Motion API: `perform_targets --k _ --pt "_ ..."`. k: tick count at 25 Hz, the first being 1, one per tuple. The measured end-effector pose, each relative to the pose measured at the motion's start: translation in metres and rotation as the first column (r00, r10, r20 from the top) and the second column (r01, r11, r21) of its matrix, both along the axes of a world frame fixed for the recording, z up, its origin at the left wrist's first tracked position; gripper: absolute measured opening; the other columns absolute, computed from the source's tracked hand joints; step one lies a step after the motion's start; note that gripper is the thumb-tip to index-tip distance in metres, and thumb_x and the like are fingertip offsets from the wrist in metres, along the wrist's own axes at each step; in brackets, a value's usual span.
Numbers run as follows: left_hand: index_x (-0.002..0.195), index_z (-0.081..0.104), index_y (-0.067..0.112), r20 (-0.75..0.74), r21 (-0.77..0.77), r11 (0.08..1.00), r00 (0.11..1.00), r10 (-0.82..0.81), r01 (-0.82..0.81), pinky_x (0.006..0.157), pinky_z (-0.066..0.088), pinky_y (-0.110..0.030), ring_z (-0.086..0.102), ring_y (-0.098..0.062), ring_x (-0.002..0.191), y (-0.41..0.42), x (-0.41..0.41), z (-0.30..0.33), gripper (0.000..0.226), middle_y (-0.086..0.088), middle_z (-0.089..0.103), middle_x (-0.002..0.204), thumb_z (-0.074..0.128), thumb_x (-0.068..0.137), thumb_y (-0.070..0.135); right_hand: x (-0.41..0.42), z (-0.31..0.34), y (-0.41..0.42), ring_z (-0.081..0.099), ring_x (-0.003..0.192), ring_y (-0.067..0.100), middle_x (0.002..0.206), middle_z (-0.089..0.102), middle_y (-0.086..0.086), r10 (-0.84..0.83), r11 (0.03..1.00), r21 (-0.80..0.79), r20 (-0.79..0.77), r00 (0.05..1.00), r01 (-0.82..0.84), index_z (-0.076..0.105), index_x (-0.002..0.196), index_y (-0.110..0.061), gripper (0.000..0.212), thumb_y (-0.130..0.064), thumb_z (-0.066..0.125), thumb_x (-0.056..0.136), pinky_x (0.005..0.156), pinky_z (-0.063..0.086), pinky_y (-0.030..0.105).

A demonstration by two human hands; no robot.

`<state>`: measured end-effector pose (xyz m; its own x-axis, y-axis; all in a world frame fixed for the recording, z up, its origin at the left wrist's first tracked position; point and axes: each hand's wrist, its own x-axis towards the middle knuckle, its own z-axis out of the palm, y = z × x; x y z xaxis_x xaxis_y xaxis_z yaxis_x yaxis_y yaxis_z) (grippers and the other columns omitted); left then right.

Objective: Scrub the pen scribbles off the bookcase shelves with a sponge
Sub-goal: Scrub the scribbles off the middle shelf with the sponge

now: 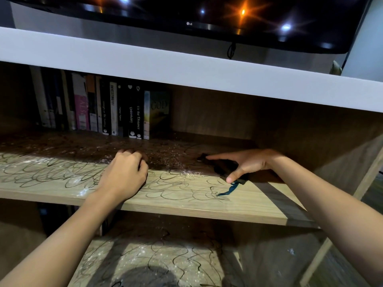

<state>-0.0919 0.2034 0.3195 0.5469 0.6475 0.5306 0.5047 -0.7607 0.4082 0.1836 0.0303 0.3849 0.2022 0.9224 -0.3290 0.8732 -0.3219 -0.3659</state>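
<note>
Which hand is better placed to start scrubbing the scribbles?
Right: the right hand already holds a dark pad on the shelf, beside scribbles. The left hand looks curled, seemingly empty.

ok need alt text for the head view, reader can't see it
Two hands work on a wooden shelf covered in looping pen scribbles: the left hand rests curled on the surface, while the right hand holds a dark cloth-like scrubber. Books stand at the back left, and a second scribbled shelf lies below.
</note>
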Motion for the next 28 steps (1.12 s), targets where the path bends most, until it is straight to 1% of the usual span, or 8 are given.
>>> perform_targets --k 3,6,10,13,17,20,23,28 --pt "0.097 0.065 0.007 0.002 -0.004 1.0 1.0 -0.001 0.001 0.09 0.046 -0.046 0.052 -0.035 0.1 0.001 0.0 0.0 0.023 -0.017 0.062 0.093 0.047 0.095 0.02 0.005 -0.005 0.011 0.025 0.141 0.014 0.156 0.024 -0.01 -0.019 0.992 0.126 0.15 0.989 0.0 0.016 0.149 -0.043 0.089 -0.028 0.073 0.082 0.109 0.025 0.026" --pt "0.094 0.065 0.008 0.002 -0.005 1.0 1.0 -0.01 0.01 0.09 0.046 -0.047 0.053 -0.032 0.095 0.001 -0.001 0.0 0.023 -0.013 0.061 0.09 0.046 0.095 0.021 0.012 -0.009 0.023 0.04 0.131 0.013 0.146 0.041 -0.007 -0.087 0.956 0.292 0.202 0.976 0.025 0.037 0.142 -0.033 0.071 -0.027 0.075 0.081 0.1 0.032 0.021" --pt "0.086 0.061 0.011 0.016 -0.01 1.0 1.0 -0.021 0.021 0.085 0.047 -0.044 0.052 -0.031 0.095 -0.001 0.0 0.0 0.022 -0.008 0.057 0.084 0.045 0.096 0.022 0.023 -0.01 0.033 0.041 0.131 0.027 0.143 0.044 0.009 -0.37 0.814 0.564 0.319 0.873 0.139 0.039 0.14 -0.02 0.067 -0.028 0.073 0.083 0.104 0.036 0.032" --pt "0.079 0.055 0.014 0.016 -0.014 0.999 0.999 -0.029 0.029 0.077 0.046 -0.042 0.052 -0.031 0.093 0.0 0.0 0.0 0.021 -0.005 0.051 0.08 0.045 0.096 0.022 0.025 -0.026 0.036 0.026 0.139 0.036 0.15 0.027 0.018 -0.377 0.911 0.36 0.52 0.767 0.203 0.021 0.148 -0.021 0.075 -0.052 0.055 0.09 0.112 0.028 0.043" --pt "0.086 0.061 0.01 0.03 -0.011 0.999 0.999 -0.037 0.037 0.076 0.048 -0.042 0.053 -0.03 0.092 0.002 0.002 0.0 0.023 -0.009 0.057 0.085 0.045 0.096 0.023 0.016 -0.007 0.024 0.011 0.147 0.023 0.16 0.009 0.002 -0.288 0.957 0.029 0.235 0.928 0.29 0.002 0.153 -0.034 0.084 -0.073 0.033 0.086 0.114 0.013 0.034" --pt "0.088 0.062 0.009 0.023 -0.002 0.999 0.999 -0.035 0.035 0.077 0.049 -0.044 0.053 -0.029 0.091 0.002 0.001 -0.001 0.024 -0.01 0.058 0.088 0.045 0.096 0.023 0.015 0.005 0.017 0.048 0.125 0.017 0.143 0.045 -0.001 -0.301 0.944 0.19 0.148 0.942 0.271 0.031 0.147 -0.021 0.073 -0.048 0.062 0.087 0.095 0.035 0.018" --pt "0.084 0.061 0.008 0.037 0.005 0.999 0.999 -0.037 0.037 0.074 0.048 -0.041 0.053 -0.028 0.087 0.001 -0.001 -0.001 0.024 -0.008 0.056 0.083 0.046 0.096 0.022 0.019 -0.01 0.03 0.062 0.092 0.018 0.111 0.063 0.001 -0.392 0.869 0.369 0.109 0.913 0.329 0.055 0.117 -0.019 0.059 -0.054 0.074 0.074 0.07 0.049 0.028" --pt "0.09 0.063 0.007 0.041 -0.003 0.999 0.998 -0.04 0.04 0.076 0.049 -0.043 0.053 -0.029 0.088 0.0 0.0 0.0 0.024 -0.006 0.053 0.084 0.045 0.097 0.022 0.005 -0.034 0.06 0.054 0.113 0.025 0.128 0.056 0.011 -0.42 0.819 0.474 0.116 0.9 0.321 0.046 0.13 -0.011 0.056 -0.042 0.065 0.087 0.084 0.042 0.029"
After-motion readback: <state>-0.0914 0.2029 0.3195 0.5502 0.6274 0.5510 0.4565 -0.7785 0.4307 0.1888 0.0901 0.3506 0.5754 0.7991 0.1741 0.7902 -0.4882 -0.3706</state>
